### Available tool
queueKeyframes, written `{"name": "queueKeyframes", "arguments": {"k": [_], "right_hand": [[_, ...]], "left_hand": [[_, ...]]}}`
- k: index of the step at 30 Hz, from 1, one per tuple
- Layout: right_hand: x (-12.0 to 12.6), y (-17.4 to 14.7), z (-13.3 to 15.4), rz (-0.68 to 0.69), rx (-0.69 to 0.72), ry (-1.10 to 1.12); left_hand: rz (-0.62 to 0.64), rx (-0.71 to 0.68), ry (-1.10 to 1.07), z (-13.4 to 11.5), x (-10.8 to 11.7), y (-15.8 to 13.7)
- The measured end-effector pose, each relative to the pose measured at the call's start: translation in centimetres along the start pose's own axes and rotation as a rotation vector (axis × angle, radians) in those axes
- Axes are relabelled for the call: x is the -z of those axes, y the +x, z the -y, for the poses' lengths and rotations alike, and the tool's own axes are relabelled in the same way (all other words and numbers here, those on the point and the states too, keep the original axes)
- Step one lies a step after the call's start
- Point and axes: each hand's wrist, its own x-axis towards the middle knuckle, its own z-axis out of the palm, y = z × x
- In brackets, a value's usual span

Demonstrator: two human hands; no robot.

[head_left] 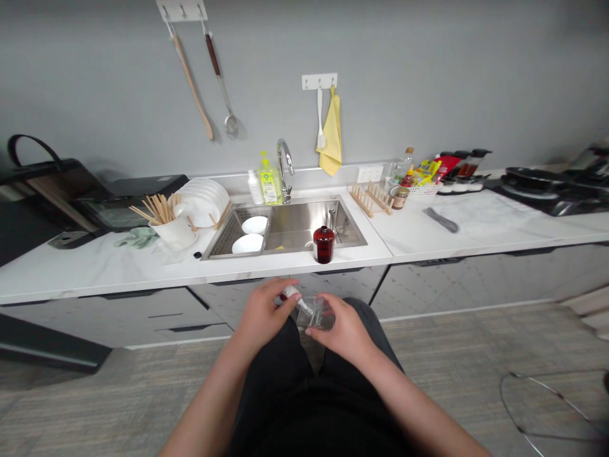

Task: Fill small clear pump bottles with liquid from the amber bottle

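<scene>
My left hand pinches a small piece with a white body and a dark red part. Its narrow pale tip slants down to the right, over or into a clear container; which of the two I cannot tell. Curled around that container's right side is my right hand, thumb below and fingers above. Both hands are in front of the cabinets, above my lap. A dark red bottle with a short neck stands upright on the counter's front edge, just beyond the hands.
Behind the bottle is a steel sink with a tap and white bowls in a rack. Plates and a chopstick holder stand left. A wooden rack, condiments and a stove are right.
</scene>
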Motion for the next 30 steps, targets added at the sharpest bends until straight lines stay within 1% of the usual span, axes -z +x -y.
{"name": "queueKeyframes", "arguments": {"k": [5,9,12,16,22,24,28,30], "right_hand": [[0.2,-0.3,-0.5,-0.004,-0.004,0.01],[0.1,-0.2,-0.7,-0.007,-0.008,0.007],[0.2,0.1,-0.9,-0.01,-0.017,-0.012],[0.1,0.4,-1.2,-0.011,-0.026,-0.025],[-0.4,1.2,-2.1,-0.004,-0.038,0.006],[-0.6,1.6,-2.3,0.004,-0.039,0.03],[-1.0,2.7,-2.6,0.037,-0.028,0.067],[-1.2,3.3,-2.6,0.046,-0.033,0.064]], "left_hand": [[-0.084,0.115,0.015,0.1,-0.7,0.0],[-0.06,0.13,0.06,0.0,-1.1,0.1],[-0.066,0.146,0.072,0.0,-1.3,0.3],[-0.035,0.182,0.041,0.3,-1.3,0.3],[-0.09,0.22,-0.025,2.1,-0.3,-0.1],[-0.071,0.241,-0.063,2.8,0.1,-0.2],[0.022,0.272,-0.095,3.5,0.7,-0.3],[0.019,0.284,-0.108,4.1,1.3,-0.2]]}}
